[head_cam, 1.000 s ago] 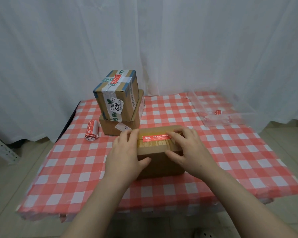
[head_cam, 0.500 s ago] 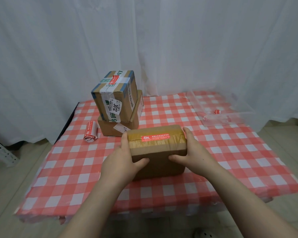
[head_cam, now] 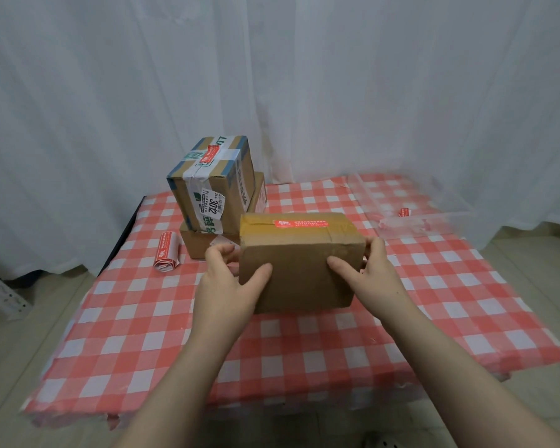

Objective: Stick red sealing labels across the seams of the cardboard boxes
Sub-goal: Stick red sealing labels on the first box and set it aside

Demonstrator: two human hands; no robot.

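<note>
Head view: right hand is no longer pressing the red label. It and the left hand are now each keeping a grip on one end of the brown box, apparently lifting it off the checked table. Label is lying across the top seam, so this box is looking done. Stacked boxes are sitting just behind, label roll left, clear tray right, white curtain hanging behind.

Bare forearms run to the view's lower edge, and the left hand and right hand are bare too.
</note>
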